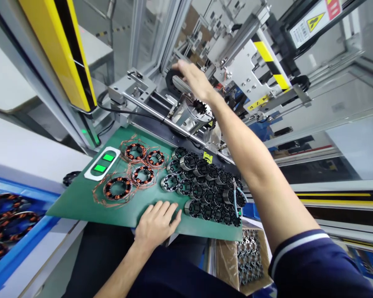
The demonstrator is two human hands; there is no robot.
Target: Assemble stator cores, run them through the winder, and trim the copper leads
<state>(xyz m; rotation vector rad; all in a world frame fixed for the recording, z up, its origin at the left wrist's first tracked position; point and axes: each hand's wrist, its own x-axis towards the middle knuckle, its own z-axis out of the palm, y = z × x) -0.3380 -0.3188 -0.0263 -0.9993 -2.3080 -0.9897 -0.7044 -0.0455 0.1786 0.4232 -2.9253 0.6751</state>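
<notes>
Reaching into the machine, your right hand lies at the black ring-shaped part; whether its fingers clamp it can't be told. A black toothed core sits below your wrist, so a dipping arm could knock it. Your left hand rests on the green mat, thumb spread from the fingers; sliding sideways, it could topple the nearby bare cores.

A white-topped table with grey legs stands on a grey floor crossed by black-and-yellow striped tape, beyond clear panels in silver metal frames, under cool white light.
</notes>
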